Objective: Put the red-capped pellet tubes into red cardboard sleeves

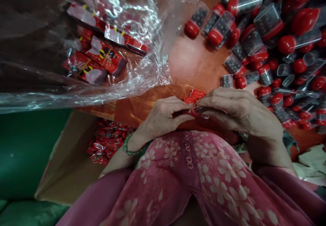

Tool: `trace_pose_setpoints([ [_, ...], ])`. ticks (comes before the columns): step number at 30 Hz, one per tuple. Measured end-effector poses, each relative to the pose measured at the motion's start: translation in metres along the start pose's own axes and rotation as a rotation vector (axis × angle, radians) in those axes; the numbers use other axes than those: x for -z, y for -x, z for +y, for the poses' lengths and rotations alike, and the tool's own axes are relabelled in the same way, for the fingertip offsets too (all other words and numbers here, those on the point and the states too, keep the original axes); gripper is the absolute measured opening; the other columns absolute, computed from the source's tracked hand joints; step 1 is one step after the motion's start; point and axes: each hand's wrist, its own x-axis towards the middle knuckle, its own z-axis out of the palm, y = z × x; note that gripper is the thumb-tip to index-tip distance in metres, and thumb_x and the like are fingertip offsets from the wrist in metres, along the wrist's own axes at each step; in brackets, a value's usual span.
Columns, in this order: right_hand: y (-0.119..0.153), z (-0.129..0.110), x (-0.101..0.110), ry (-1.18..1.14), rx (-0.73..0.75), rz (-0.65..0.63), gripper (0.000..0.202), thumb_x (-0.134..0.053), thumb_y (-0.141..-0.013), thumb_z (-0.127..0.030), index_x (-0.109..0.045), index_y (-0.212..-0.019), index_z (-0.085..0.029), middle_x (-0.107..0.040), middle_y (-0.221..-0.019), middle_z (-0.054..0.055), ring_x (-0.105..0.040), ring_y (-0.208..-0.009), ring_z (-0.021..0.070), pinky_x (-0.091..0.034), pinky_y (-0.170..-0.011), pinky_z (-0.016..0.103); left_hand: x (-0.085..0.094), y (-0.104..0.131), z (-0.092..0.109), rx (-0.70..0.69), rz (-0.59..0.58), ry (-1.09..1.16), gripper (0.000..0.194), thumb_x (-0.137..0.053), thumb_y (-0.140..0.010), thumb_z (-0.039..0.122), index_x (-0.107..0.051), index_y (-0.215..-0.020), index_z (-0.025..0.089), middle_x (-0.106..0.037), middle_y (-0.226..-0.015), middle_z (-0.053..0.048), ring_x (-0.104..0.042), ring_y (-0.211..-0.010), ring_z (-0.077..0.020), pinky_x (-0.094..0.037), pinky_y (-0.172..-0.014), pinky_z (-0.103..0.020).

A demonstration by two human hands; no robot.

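At the table's near edge, my left hand (166, 115) and my right hand (234, 110) meet over a red printed card (195, 96) with pale ring patterns. My left thumb and fingers pinch its left side, close to a shiny red part. From the right, my other hand's fingers close on the same card. A small clear glint shows under the right fingers, but what it belongs to is hidden. Just beyond my right knuckles lies a clear tube with dark beads (226, 80).
Many red-capped clear tubes of dark beads (221, 29) are heaped at the right. A clear plastic bag (152, 59) spreads over the upper left, with red printed card packs (107, 56) under or inside it. Below left, a cardboard box (68, 158) holds small red packets (109, 139).
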Motion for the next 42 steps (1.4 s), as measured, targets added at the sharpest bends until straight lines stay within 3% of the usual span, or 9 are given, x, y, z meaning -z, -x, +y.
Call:
trace_pose_setpoints([
  [8, -0.002, 0.018, -0.027, -0.189, -0.148, 0.104, 0.016, -0.067, -0.092, -0.031, -0.071, -0.102, -0.02, -0.075, -0.085, 0.001, -0.067, -0.072, 0.0142, -0.05, -0.068, 0.025, -0.011, -0.001, -0.002, 0.221, -0.016, 0.137, 0.017, -0.066, -0.088, 0.025, -0.078, -0.094, 0.014, -0.079, -0.083, -0.005, -0.07, -0.071, -0.0144, -0.05, -0.066, -0.023],
  [13, 0.007, 0.025, -0.037, -0.452, -0.247, 0.145, 0.026, -0.069, -0.09, -0.037, -0.072, -0.106, -0.017, -0.076, -0.087, 0.001, -0.067, -0.072, 0.0131, -0.051, -0.067, 0.024, -0.007, -0.003, 0.003, 0.315, -0.113, 0.305, 0.029, -0.062, -0.091, 0.038, -0.078, -0.093, 0.014, -0.079, -0.083, -0.005, -0.068, -0.07, -0.0148, -0.05, -0.064, -0.024],
  [18, 0.014, 0.014, -0.04, -0.438, -0.221, 0.235, 0.015, -0.069, -0.09, -0.03, -0.073, -0.1, -0.019, -0.077, -0.092, 0.001, -0.07, -0.08, 0.0141, -0.053, -0.074, 0.025, -0.002, 0.003, 0.01, 0.354, -0.128, 0.234, 0.032, -0.079, -0.076, 0.04, -0.078, -0.095, 0.014, -0.078, -0.085, -0.005, -0.068, -0.071, -0.0153, -0.05, -0.069, -0.025],
  [21, 0.015, 0.005, -0.045, -0.371, -0.156, 0.256, 0.013, -0.067, -0.091, -0.026, -0.073, -0.099, -0.018, -0.076, -0.092, 0.002, -0.069, -0.081, 0.0144, -0.052, -0.076, 0.026, -0.006, 0.006, 0.01, 0.376, -0.099, 0.204, 0.029, -0.077, -0.078, 0.041, -0.077, -0.087, 0.014, -0.074, -0.073, -0.001, -0.062, -0.063, -0.0125, -0.045, -0.061, -0.023],
  [24, 0.016, 0.004, -0.053, -0.4, -0.19, 0.271, 0.015, -0.068, -0.09, -0.028, -0.072, -0.099, -0.016, -0.074, -0.086, 0.002, -0.066, -0.075, 0.0134, -0.05, -0.069, 0.025, -0.013, 0.005, 0.006, 0.422, -0.162, 0.371, 0.037, -0.071, -0.082, 0.05, -0.076, -0.08, 0.013, -0.068, -0.062, 0.0, -0.056, -0.052, -0.0103, -0.039, -0.051, -0.022],
  [27, 0.018, 0.008, -0.061, -0.564, -0.315, 0.294, 0.023, -0.07, -0.089, -0.037, -0.071, -0.099, -0.016, -0.067, -0.075, -0.002, -0.059, -0.064, 0.0105, -0.045, -0.059, 0.022, -0.02, 0.002, 0.002, 0.498, -0.274, 0.695, 0.046, -0.072, -0.079, 0.059, -0.076, -0.078, 0.013, -0.074, -0.069, -0.006, -0.063, -0.055, -0.0134, -0.047, -0.054, -0.025],
  [30, 0.023, 0.01, -0.063, -0.711, -0.366, 0.273, 0.028, -0.069, -0.09, -0.043, -0.07, -0.101, -0.017, -0.064, -0.074, -0.002, -0.057, -0.063, 0.0097, -0.047, -0.06, 0.023, -0.023, 0.0, 0.001, 0.535, -0.338, 0.841, 0.047, -0.073, -0.078, 0.061, -0.077, -0.078, 0.014, -0.078, -0.076, -0.01, -0.069, -0.062, -0.0156, -0.054, -0.06, -0.026],
  [35, 0.026, 0.007, -0.067, -0.819, -0.365, 0.402, 0.036, -0.069, -0.09, -0.043, -0.061, -0.114, -0.019, -0.067, -0.085, -0.001, -0.061, -0.069, 0.0097, -0.051, -0.065, 0.023, -0.019, -0.002, 0.004, 0.533, -0.229, 0.855, 0.044, -0.075, -0.078, 0.058, -0.075, -0.078, 0.014, -0.077, -0.073, -0.007, -0.07, -0.062, -0.0145, -0.056, -0.06, -0.023],
  [42, 0.03, 0.006, -0.079, -0.614, -0.388, 0.473, 0.024, -0.068, -0.09, -0.042, -0.064, -0.093, -0.019, -0.066, -0.082, -0.002, -0.058, -0.071, 0.0102, -0.047, -0.066, 0.023, -0.036, 0.003, 0.005, 0.607, -0.205, 0.981, 0.048, -0.077, -0.075, 0.06, -0.073, -0.084, 0.012, -0.078, -0.075, -0.009, -0.071, -0.061, -0.0139, -0.056, -0.06, -0.023],
])
